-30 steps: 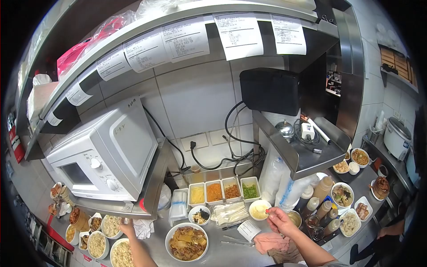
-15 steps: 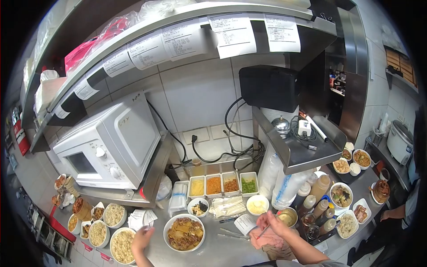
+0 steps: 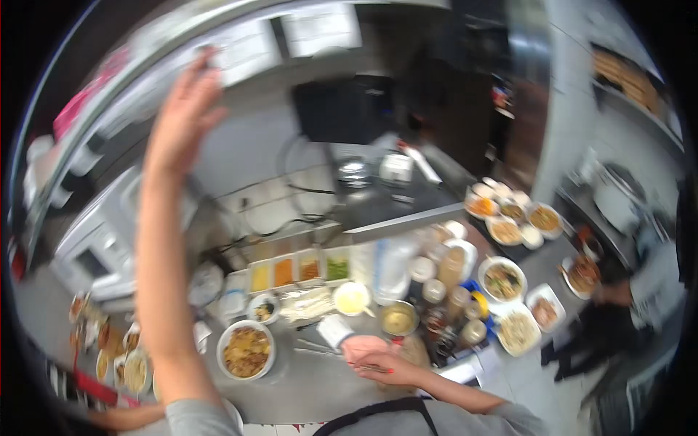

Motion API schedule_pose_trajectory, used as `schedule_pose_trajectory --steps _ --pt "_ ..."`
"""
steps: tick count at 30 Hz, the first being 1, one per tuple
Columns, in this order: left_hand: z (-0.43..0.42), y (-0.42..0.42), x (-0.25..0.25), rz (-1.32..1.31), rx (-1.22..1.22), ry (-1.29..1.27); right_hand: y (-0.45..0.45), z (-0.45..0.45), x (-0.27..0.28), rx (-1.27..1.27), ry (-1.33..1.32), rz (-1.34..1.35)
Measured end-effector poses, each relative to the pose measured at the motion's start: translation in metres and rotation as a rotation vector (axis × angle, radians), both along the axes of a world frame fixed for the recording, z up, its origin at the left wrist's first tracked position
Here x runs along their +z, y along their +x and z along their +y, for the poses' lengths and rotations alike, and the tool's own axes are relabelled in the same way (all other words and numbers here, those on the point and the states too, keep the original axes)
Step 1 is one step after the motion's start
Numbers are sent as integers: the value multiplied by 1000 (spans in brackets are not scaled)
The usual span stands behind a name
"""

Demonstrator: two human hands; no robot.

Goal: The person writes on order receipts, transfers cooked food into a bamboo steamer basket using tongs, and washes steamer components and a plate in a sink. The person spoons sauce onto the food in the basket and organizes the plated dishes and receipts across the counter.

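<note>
My left hand (image 3: pixel 187 116) is raised high, its fingers stretched up to the shelf edge beside a hanging paper slip (image 3: pixel 247 54). Blur hides whether the fingertips touch the slip. Low on the right, my right hand (image 3: pixel 389 368) is closed around a thin pen (image 3: pixel 374 368) with red at its end. Behind it lies a pink cloth (image 3: pixel 363 347), partly covered by the hand, with a white slip (image 3: pixel 335 330) beside it. A white bowl of sauced meat (image 3: pixel 246 351) stands on the steel counter (image 3: pixel 305 396) between my arms.
Topping tubs (image 3: pixel 302 272) line the back of the counter. Sauce bottles (image 3: pixel 454 301) crowd the right side, with filled bowls (image 3: pixel 503 282) beyond them. A microwave (image 3: pixel 94 254) stands at left. A co-worker (image 3: pixel 611 291) is at far right; another forearm (image 3: pixel 127 418) shows at lower left.
My left hand has risen from beside the bowls to the hanging slips. My right hand has lowered over the pink cloth. The whole view has swung right.
</note>
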State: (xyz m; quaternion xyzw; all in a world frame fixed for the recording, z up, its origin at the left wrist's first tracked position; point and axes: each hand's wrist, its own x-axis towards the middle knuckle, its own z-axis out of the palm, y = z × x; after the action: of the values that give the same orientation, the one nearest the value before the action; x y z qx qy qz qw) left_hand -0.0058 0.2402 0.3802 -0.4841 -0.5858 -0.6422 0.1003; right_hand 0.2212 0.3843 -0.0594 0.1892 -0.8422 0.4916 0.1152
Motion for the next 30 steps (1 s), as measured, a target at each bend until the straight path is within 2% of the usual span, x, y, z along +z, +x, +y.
schedule_pose_trajectory --steps 1,2,4,7,11,14,17,18,19,20,21,22,24,27,30 --pt "13 -9 11 -14 49 31 7 3 -5 -11 39 6" --pt "27 -10 18 78 87 23 14 7 -10 -21 78 9" --pt "28 -49 32 234 151 -107 27 12 -19 14 -14 -112" --pt "23 -31 12 256 252 -164 42 23 -17 31 -45 -168" --pt "-7 58 -93 263 402 -166 44 28 -17 40 -97 -116" --pt "-39 98 -196 126 281 -192 37 26 -22 65 -116 -74" --pt "-63 126 -317 -436 186 -254 28 19 -20 -49 -118 95" --pt "-62 141 -343 -417 201 -349 22 15 -20 -67 -230 84" --pt "-62 161 -369 -595 170 -383 18 14 -21 -3 -387 -155" --pt "-74 164 -420 -578 223 -442 10 7 -49 -115 -416 -81" --pt "-83 170 -451 -528 285 -565 3 5 -61 -210 -290 -82" --pt "-98 180 -480 -523 415 -807 -6 -2 -91 -200 -581 -357" --pt "-109 191 -517 -461 558 -987 -21 -7 -57 2 -776 -530" --pt "-115 196 -531 -306 673 -1077 -31 -38 -60 23 -821 -632" --pt "-117 194 -534 -245 759 -982 -37 -59 -85 69 -654 -610"
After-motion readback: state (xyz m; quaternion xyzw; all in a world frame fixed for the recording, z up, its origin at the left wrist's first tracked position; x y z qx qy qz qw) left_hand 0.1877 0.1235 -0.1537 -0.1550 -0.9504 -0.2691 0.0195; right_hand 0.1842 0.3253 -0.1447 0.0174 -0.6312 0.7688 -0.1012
